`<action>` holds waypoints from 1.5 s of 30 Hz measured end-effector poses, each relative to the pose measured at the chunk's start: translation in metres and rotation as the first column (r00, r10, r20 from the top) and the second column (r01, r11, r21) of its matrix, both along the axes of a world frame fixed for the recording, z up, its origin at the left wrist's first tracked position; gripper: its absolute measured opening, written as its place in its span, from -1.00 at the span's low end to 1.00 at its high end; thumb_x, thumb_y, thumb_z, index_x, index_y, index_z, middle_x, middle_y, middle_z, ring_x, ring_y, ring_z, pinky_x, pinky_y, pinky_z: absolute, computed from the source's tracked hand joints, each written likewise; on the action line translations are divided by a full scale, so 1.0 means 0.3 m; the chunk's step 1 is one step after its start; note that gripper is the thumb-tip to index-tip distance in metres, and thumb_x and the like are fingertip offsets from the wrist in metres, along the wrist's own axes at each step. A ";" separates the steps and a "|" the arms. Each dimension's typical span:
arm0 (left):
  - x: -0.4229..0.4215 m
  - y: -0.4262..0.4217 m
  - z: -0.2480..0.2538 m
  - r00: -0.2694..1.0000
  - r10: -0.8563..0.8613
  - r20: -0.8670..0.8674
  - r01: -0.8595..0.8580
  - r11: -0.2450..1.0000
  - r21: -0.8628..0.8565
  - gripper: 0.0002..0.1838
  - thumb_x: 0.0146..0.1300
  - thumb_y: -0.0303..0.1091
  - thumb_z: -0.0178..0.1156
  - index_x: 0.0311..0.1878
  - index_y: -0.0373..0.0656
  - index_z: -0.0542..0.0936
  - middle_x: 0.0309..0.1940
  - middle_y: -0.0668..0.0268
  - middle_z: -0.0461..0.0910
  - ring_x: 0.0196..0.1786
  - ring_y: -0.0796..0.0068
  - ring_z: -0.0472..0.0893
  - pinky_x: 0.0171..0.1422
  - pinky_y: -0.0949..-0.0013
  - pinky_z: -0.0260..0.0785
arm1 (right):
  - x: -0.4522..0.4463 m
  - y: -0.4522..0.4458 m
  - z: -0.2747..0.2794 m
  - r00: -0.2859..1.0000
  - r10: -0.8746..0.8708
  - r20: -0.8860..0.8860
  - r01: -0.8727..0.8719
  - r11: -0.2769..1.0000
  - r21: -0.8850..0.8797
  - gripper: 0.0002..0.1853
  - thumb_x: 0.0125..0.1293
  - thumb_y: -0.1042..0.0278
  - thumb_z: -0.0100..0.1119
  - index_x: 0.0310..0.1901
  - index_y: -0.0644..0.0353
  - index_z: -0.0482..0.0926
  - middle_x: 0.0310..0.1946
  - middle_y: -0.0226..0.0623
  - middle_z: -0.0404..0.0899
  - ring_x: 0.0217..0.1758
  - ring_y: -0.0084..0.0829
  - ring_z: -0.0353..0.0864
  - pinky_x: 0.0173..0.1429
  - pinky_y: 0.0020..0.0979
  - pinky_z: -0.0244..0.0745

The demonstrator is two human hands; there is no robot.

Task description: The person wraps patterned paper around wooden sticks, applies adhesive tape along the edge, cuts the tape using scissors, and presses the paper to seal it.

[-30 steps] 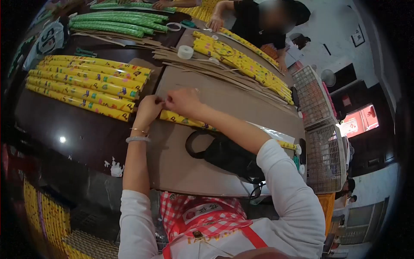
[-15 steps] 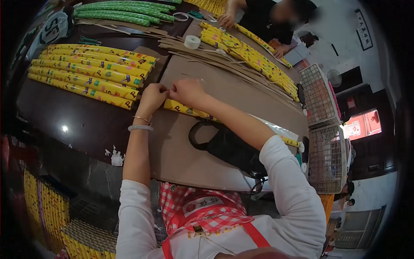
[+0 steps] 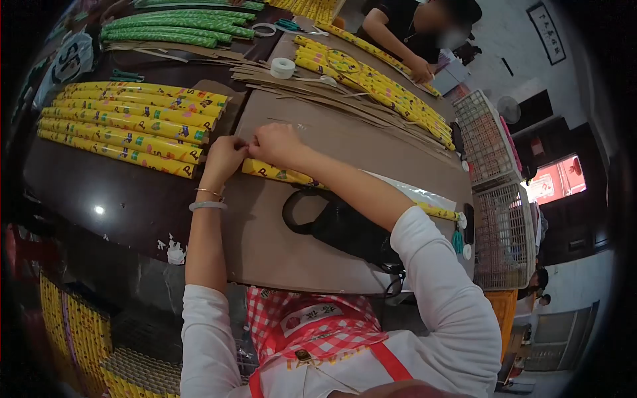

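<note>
My left hand (image 3: 224,159) and my right hand (image 3: 277,144) meet with fingertips pinched together, and whatever is between them is too small to make out. Just below my right hand lies a tube in yellow printed wrap (image 3: 279,174), its left end close to my fingers. My right forearm covers the tube's middle; its far right part shows again near a white roll. A black bag-like item with a loop (image 3: 352,229) rests on the cardboard under my right arm.
Yellow wrapped tubes (image 3: 126,126) lie in a row at left, with green ones (image 3: 172,26) behind. Cardboard strips (image 3: 332,93), a white tape roll (image 3: 283,67) and more yellow tubes (image 3: 371,79) are at the back. A co-worker (image 3: 405,40) sits opposite. White plastic baskets (image 3: 503,235) stand at right.
The view has shifted slightly, and my hands stay together at the tube's end. The co-worker's hand has moved along a yellow tube at the back.
</note>
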State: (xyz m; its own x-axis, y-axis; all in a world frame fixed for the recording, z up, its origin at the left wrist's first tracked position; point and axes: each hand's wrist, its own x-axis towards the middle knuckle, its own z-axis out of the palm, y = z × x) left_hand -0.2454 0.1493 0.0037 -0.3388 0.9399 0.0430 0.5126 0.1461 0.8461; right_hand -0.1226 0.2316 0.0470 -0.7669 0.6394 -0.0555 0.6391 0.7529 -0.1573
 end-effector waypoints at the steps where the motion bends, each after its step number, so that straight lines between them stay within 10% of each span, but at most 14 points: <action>1: 0.001 0.002 0.002 1.000 -0.008 0.009 0.008 1.000 0.000 -0.76 0.01 -0.33 0.22 -0.31 -0.31 0.63 -0.39 0.02 0.61 -0.27 0.09 0.61 -0.16 0.23 0.42 | -0.003 0.000 -0.006 1.000 0.003 -0.011 -0.003 1.000 0.007 -0.74 0.01 0.06 0.14 -0.46 0.07 0.63 -0.50 -0.15 0.61 -0.32 -0.12 0.60 -0.18 -0.17 0.47; 45: 0.011 0.002 0.011 0.999 0.033 -0.031 -0.033 0.999 0.023 -0.74 0.03 -0.30 0.18 -0.35 -0.35 0.61 -0.49 0.05 0.60 -0.38 0.15 0.61 -0.26 0.25 0.42 | 0.053 0.024 -0.033 0.974 -0.010 -0.226 -0.061 0.951 -0.303 -0.73 0.20 0.17 0.07 -0.22 0.21 0.50 -0.29 -0.14 0.58 -0.19 -0.10 0.55 -0.15 -0.21 0.43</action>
